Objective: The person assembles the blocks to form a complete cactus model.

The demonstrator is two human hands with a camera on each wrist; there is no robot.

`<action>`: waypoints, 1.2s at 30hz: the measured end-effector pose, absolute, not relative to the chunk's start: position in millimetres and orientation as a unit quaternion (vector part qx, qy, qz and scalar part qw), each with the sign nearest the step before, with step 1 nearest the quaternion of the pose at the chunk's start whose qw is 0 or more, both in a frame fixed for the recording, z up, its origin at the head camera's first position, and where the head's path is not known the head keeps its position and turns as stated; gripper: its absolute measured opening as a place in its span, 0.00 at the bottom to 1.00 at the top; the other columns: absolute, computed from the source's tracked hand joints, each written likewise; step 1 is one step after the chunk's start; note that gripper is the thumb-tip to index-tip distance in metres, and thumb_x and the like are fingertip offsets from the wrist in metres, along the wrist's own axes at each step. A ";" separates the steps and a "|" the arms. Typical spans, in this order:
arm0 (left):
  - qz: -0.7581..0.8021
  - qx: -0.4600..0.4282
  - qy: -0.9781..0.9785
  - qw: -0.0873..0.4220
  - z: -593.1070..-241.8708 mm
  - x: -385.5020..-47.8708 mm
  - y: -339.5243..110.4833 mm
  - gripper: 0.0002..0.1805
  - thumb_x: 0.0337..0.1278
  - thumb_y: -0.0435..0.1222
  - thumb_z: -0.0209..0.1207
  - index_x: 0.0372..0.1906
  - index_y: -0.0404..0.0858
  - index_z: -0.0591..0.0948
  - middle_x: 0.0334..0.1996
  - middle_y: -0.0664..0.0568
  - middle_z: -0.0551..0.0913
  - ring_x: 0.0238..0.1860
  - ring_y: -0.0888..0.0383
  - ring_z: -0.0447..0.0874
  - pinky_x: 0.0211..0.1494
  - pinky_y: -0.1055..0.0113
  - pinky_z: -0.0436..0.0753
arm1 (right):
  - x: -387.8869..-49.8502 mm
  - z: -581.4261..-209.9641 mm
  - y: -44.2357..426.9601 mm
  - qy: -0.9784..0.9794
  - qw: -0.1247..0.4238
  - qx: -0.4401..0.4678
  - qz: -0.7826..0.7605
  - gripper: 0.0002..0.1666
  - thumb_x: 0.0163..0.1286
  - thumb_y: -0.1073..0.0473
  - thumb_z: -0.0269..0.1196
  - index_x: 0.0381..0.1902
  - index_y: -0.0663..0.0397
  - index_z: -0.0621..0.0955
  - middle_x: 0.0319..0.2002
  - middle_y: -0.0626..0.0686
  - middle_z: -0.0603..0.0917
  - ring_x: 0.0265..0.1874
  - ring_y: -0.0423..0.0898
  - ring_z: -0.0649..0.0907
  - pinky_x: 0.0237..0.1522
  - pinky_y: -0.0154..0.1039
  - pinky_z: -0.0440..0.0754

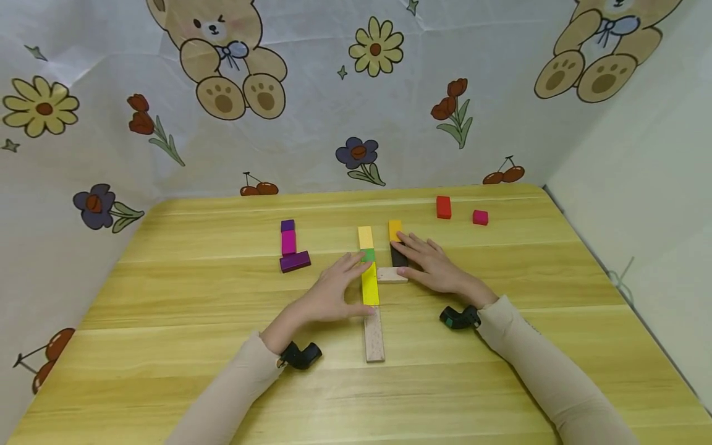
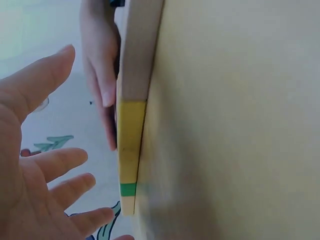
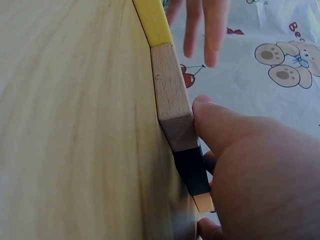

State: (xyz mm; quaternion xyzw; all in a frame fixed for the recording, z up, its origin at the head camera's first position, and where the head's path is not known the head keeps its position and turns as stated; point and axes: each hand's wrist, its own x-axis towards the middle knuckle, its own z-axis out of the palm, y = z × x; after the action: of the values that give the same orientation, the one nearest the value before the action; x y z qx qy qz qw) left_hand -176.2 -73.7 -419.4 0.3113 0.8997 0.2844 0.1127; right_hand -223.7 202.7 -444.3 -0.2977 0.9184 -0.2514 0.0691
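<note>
Yellowish wood-grain tabletop (image 1: 473, 389) lay under both hands; white bear-print cloth (image 1: 317, 86) hung beyond them, plain pale wall (image 1: 639, 204) off to right of R hand. L hand (image 1: 332, 292): fingers spread, nothing held, at yellow block (image 1: 369, 287). R hand (image 1: 432, 266): fingers extended, no grip, over black block (image 1: 398, 259), thumb touching pale block (image 1: 387, 275) btwn hands. Red block (image 1: 443, 207) farther out, past R fingertips.

Setting: makeshift recording corner; wider room type unclear. Evidence: wood-grain table (image 1: 167, 371), cartoon-printed sheet (image 1: 314, 99) hung behind, wrist-worn cameras (image 1: 301, 356).
</note>
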 end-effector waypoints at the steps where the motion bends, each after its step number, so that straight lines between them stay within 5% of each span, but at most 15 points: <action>1: 0.278 0.311 0.901 0.117 -421.2 -172.2 -74.3 0.51 0.51 0.57 0.67 0.76 0.43 0.59 0.79 0.50 0.48 0.79 0.40 0.41 0.74 0.34 0.47 | -223.7 -444.0 202.7 0.918 0.069 -0.297 -0.251 0.38 0.75 0.45 0.54 0.76 0.49 0.59 0.78 0.56 0.51 0.77 0.61 0.50 0.72 0.67 0.40; 27: 0.241 0.327 0.905 0.124 -441.3 -156.0 -79.1 0.50 0.52 0.62 0.63 0.77 0.49 0.57 0.80 0.56 0.44 0.79 0.45 0.38 0.77 0.40 0.40 | -224.3 -437.6 201.9 0.915 0.075 -0.287 -0.274 0.39 0.74 0.43 0.55 0.76 0.51 0.60 0.78 0.57 0.51 0.77 0.62 0.52 0.73 0.66 0.43; 36: 0.251 0.329 0.903 0.116 -441.6 -156.5 -77.9 0.50 0.51 0.61 0.64 0.77 0.48 0.59 0.80 0.54 0.46 0.79 0.45 0.38 0.77 0.40 0.40 | -264.6 -409.4 235.5 0.922 -0.010 -0.214 -0.323 0.40 0.68 0.53 0.65 0.74 0.58 0.63 0.76 0.62 0.58 0.74 0.65 0.57 0.71 0.66 0.56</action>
State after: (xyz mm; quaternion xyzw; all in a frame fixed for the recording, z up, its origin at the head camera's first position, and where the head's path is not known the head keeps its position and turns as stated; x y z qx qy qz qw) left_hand -156.5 -77.9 -441.6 0.3288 0.9032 0.2506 0.1158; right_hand -264.6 235.5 -409.4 -0.2140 0.9220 -0.3226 -0.0097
